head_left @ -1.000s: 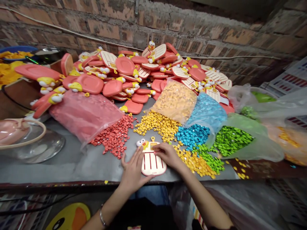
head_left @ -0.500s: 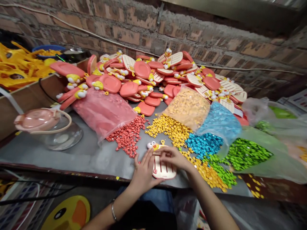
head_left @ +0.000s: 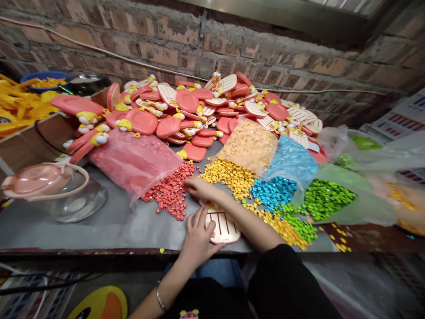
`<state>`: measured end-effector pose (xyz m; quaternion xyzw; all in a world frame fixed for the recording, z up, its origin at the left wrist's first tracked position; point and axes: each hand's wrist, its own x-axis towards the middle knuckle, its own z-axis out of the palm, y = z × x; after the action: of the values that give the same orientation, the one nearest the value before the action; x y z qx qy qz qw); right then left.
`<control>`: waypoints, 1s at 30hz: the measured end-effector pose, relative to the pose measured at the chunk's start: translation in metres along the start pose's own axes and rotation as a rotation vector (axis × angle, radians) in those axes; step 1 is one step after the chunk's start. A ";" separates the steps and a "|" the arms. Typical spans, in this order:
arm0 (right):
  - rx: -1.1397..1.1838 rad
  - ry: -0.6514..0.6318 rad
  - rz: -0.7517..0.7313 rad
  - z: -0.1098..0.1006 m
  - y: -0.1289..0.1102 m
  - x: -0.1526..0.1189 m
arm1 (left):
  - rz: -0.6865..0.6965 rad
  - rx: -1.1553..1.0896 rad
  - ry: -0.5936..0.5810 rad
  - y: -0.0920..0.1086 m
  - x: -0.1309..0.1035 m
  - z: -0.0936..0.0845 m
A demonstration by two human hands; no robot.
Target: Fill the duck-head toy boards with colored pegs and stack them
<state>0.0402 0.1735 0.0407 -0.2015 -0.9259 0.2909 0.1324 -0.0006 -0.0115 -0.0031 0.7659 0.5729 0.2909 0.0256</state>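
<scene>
A cream slotted board with a red edge (head_left: 226, 226) lies flat at the front edge of the table. My left hand (head_left: 198, 235) rests on its left side, fingers wrapped against it, a bracelet on the wrist. Crossing above the board's top, my right hand (head_left: 201, 188) reaches to the right edge of the red pieces (head_left: 169, 195); its fingertips are bent down there, and whether they hold a piece is too small to tell. Yellow pieces (head_left: 232, 177), blue pieces (head_left: 274, 192) and green pieces (head_left: 327, 199) lie to the right.
Behind, many red and cream duck-headed boards (head_left: 187, 101) are heaped by the brick wall. A pink bag (head_left: 133, 155) lies left of centre, and a glass jug with a pink lid (head_left: 76, 199) stands at the left. Orange pieces (head_left: 285, 228) lie at the front right.
My right hand has moved left and away from the board to the red pieces. My left hand stays on the board. The camera view has shifted, so the table scene sits further left.
</scene>
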 end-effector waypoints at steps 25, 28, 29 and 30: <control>0.109 0.427 0.292 0.005 0.000 -0.186 | 0.051 -0.015 0.012 -0.007 0.000 0.005; 0.161 0.394 0.259 0.012 -0.008 -0.176 | 0.057 -0.038 0.028 -0.009 0.000 0.006; 0.150 0.381 0.223 0.014 -0.011 -0.170 | 0.056 -0.039 0.027 -0.009 -0.001 0.006; 0.134 0.373 0.184 0.015 -0.013 -0.163 | 0.055 -0.039 0.024 -0.009 -0.001 0.006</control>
<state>0.1753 0.0831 0.0154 -0.3261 -0.8418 0.3200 0.2875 -0.0054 -0.0072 -0.0119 0.7769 0.5462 0.3120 0.0257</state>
